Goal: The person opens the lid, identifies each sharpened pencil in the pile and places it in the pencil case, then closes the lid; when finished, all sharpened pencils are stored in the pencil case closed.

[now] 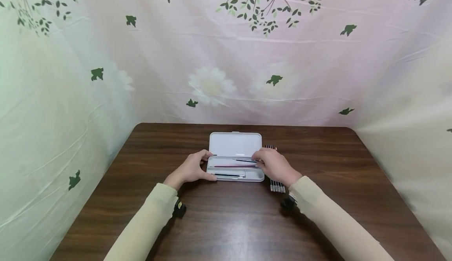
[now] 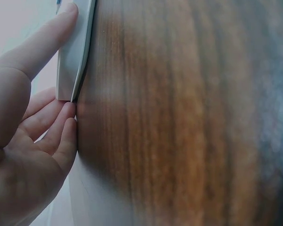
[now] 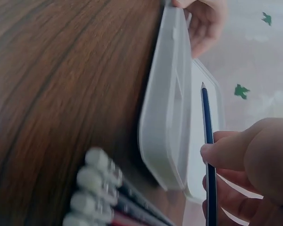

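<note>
A white pencil case [image 1: 235, 144] lies on the table with its lid folded back. My left hand [image 1: 192, 170] holds its left end, the thumb along the front edge and the fingers at the far side. Over the right part of the case, my right hand [image 1: 277, 167] pinches a dark pencil [image 3: 208, 117] between thumb and fingers. Its sharpened tip points left, over the case. Inside the case lie a reddish pencil [image 1: 229, 166] and, in the front compartment, a dark pencil [image 1: 226, 175].
Several pencils with white erasers [image 1: 277, 188] lie side by side just right of the case, partly under my right hand. The brown wooden table [image 1: 226, 221] ends at a printed cloth [image 1: 240, 108] hung behind and at both sides.
</note>
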The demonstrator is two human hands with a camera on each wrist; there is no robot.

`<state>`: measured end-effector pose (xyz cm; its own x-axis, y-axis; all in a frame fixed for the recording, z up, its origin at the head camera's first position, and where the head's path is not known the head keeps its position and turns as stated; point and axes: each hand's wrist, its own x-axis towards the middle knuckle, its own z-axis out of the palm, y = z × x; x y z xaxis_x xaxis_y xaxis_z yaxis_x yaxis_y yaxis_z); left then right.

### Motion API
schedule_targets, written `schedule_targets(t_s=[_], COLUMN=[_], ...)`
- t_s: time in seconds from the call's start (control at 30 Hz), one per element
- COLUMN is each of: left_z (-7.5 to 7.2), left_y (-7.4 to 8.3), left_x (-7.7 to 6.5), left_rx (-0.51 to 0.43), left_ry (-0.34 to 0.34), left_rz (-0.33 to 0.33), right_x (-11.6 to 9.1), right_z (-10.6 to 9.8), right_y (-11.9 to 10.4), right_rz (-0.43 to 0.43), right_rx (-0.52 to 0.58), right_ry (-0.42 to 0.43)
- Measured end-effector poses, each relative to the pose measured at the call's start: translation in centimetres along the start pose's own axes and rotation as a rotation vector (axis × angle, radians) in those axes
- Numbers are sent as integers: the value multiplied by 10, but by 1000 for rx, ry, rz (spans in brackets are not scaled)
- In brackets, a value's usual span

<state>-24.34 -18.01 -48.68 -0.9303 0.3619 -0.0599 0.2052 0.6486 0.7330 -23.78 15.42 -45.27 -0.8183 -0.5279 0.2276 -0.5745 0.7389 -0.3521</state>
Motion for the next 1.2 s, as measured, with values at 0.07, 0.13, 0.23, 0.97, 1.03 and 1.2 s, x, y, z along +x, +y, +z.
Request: schedule_targets(t_s=[0.07,0.13,0.23,0.97,1.03,1.2], left_z=[0,-1,-1,-1,0,-1], left_y=[0,0,0,0,0,-1], left_x=[1,1,2,2,2,1], left_rx=[-2,-4,-1,1,3,13], left_ry=[1,-1,-6,-5,-6,-5], left_rz=[6,13,15,13,13,9], right_x=[6,11,19,47,43,28], right_z=[4,8,15,32,29,19], right_y=[-4,-7,-12,-38,-34,-20], right_rz=[-4,-16,-30,-51,-49,-53], right_rx=[0,-4,-1,21,28,21], right_ry=[-2,-1,-8,-22,-12,15])
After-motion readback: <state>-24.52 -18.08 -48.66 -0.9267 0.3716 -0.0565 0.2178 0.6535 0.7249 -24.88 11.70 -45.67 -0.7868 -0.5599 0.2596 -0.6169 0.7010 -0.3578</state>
